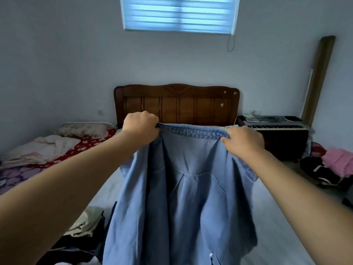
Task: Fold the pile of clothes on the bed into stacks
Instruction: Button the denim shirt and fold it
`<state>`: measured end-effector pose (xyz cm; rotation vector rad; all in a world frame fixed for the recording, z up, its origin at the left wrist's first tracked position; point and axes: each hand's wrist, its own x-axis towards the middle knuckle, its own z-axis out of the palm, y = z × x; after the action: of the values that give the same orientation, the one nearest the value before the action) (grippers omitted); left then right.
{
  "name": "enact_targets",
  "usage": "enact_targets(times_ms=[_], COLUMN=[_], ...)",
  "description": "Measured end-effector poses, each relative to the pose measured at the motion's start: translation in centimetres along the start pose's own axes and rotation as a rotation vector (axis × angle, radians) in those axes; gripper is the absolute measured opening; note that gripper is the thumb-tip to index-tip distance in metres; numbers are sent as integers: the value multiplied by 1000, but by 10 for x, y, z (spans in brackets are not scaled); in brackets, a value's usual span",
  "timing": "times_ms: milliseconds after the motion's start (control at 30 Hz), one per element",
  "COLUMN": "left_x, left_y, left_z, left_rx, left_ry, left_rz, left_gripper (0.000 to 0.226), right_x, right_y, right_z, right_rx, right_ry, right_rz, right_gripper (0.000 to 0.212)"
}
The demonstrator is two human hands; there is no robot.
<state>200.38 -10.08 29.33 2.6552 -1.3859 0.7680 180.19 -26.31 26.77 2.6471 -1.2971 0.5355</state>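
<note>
A light blue denim garment (183,203) hangs in the air over the bed (271,226), held up by its top seam. My left hand (140,127) grips the left end of that seam with curled fingers. My right hand (242,140) grips the right end the same way. The cloth drops down in loose folds and hides the middle of the bed. A pile of clothes (84,224), cream and dark pieces, lies on the bed at the lower left, partly behind my left arm.
A brown wooden headboard (176,104) stands at the far end. A second bed (57,148) with pink and red bedding lies at the left. A keyboard (273,126) stands on the right, with dark and pink clothes (332,167) on the floor beyond it.
</note>
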Motion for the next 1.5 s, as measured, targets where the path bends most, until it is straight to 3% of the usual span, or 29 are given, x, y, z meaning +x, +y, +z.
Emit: enact_targets(times_ms=[67,133,200,267,367,433,533,600,700,800,900,1000,1133,1267,1367,1500], left_x=[2,3,2,-6,-18,-23,-29,-30,-28,-33,-37,-41,-45,-49,-57,-68], left_y=[3,6,9,9,2,3,12,15,17,32,44,48,41,19,4,-5], left_z=[-3,1,6,8,18,27,32,35,38,33,25,16,7,6,6,4], left_rx=[6,-147,-638,-1179,-1560,-1400,-1294,-1202,-1062,-1341,-1482,-1401,-1031,-695,-687,-595], left_ry=[-58,-178,-329,-435,-471,-312,-44,54,109,76,186,345,546,602,488,501], left_rz=[-61,-153,-351,-514,-416,-267,-230,-195,-153,-192,-238,-147,88,286,265,249], left_gripper=[21,20,21,12,25,37,30,21,17,9,11,14,14,39,61,71], right_x=[6,8,1,-7,-14,-15,-16,-20,-27,-29,-37,-42,-47,-72,-90,-107], right_y=[-6,-13,-16,-12,-2,-1,-3,-3,-5,-12,-21,-28,-31,-24,-13,-8], right_z=[-3,-2,-5,-5,1,8,12,8,3,6,2,-9,-18,-15,-10,-17], right_rx=[207,727,1110,1259,1308,1200,1004,728,461,615,873,953,972,664,256,66], right_ry=[-83,-209,-337,-408,-366,-220,42,199,290,294,328,372,535,724,805,884], right_rz=[95,261,395,359,173,145,143,123,149,176,185,236,344,138,-76,-144], right_gripper=[15,10,9,2,26,34,17,14,28,36,28,17,17,27,41,60])
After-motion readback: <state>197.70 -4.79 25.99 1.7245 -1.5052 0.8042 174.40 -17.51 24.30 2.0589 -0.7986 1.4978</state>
